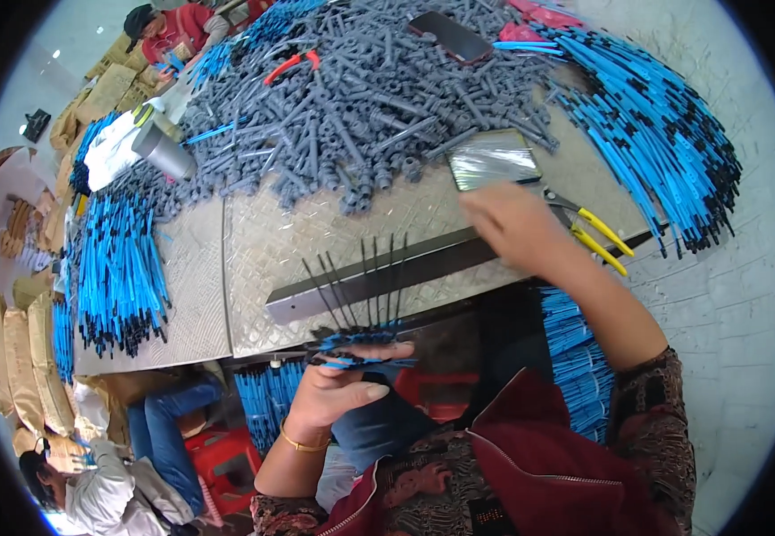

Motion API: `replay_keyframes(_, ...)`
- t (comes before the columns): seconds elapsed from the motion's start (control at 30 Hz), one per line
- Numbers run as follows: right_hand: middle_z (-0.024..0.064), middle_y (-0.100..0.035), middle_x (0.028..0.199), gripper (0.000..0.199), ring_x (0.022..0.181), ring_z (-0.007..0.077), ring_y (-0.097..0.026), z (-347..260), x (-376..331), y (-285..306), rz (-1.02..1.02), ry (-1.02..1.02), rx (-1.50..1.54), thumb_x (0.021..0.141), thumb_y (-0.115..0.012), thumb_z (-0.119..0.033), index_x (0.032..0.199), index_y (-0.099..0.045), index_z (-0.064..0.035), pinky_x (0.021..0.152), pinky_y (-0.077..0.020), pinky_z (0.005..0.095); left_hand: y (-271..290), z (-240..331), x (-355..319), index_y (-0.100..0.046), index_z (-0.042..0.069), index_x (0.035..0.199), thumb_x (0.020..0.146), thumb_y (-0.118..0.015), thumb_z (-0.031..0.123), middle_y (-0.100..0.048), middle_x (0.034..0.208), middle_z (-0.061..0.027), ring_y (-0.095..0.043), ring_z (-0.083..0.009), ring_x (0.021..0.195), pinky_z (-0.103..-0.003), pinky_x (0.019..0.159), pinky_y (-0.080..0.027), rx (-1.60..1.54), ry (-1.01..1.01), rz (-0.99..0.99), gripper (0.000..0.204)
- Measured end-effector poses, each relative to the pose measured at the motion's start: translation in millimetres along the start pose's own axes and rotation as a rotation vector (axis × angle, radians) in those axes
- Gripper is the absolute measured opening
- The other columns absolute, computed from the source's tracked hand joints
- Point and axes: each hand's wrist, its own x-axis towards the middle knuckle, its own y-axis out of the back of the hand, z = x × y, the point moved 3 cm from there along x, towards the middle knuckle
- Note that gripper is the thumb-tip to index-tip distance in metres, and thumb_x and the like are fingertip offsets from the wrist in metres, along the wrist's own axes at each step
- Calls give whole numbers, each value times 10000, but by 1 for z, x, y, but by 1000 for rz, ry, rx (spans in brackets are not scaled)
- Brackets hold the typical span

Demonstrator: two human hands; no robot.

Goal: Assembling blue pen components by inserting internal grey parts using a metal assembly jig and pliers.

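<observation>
My left hand [329, 393] is closed around a small bunch of slim blue-and-black rods [365, 344] just off the table's front edge. Several thin black tips from the bunch point away from me, over a grey metal bar [379, 279]. My right hand [512, 228] hangs over the right end of that bar, smeared by motion, its fingers bent downward. Whether anything is between those fingers cannot be made out. Just beyond them lies a square box with a shiny clear top [493, 159]. Pliers with yellow handles [597, 230] rest beside my right wrist.
A big heap of grey plastic fittings [343, 125] covers the far table, with a phone [450, 37] and red-handled tool [291, 66] on top. Blue-and-black rods pile up at right [655, 134] and left [120, 268]. A grey cylinder [162, 152] stands left. Two other people sit nearby.
</observation>
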Motion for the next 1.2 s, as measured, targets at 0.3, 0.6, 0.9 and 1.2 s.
replay_keyframes(0.3, 127, -598, 930, 133, 863, 311, -587, 79, 37, 14, -147, -192, -430, 815, -568, -185, 868, -579, -64, 729, -465, 422, -5, -9, 5, -606, 9, 1077, 760, -661, 5, -640, 1030, -214, -602, -328, 1017, -455, 926, -442, 81, -47, 180, 322)
replay_keyframes(0.6, 117, -607, 840, 124, 818, 318, -591, 81, 44, 20, -4, -84, -338, 829, -554, -198, 867, -563, -80, 697, -457, 440, -11, -3, 13, -613, -6, 1061, 860, -552, -19, -662, 988, -157, -641, -252, 901, -372, 839, -498, -95, -90, 286, 211)
replay_keyframes(0.9, 93, -574, 718, 117, 582, 216, -528, -80, 16, 45, -65, -19, 308, 860, -566, -172, 916, -579, -70, 552, -422, 309, -14, -7, 11, -604, 14, 1077, 859, -551, -19, -664, 946, -174, -647, -279, 885, -389, 810, -514, -44, -103, 342, 226)
replay_keyframes(1.2, 80, -610, 750, 133, 658, 277, -610, -129, -1, 22, 50, 311, 302, 832, -617, -146, 959, -633, -109, 559, -471, 355, -21, -7, 13, -613, 15, 1068, 857, -573, -5, -665, 968, -148, -647, -267, 925, -373, 836, -507, -78, -142, 306, 216)
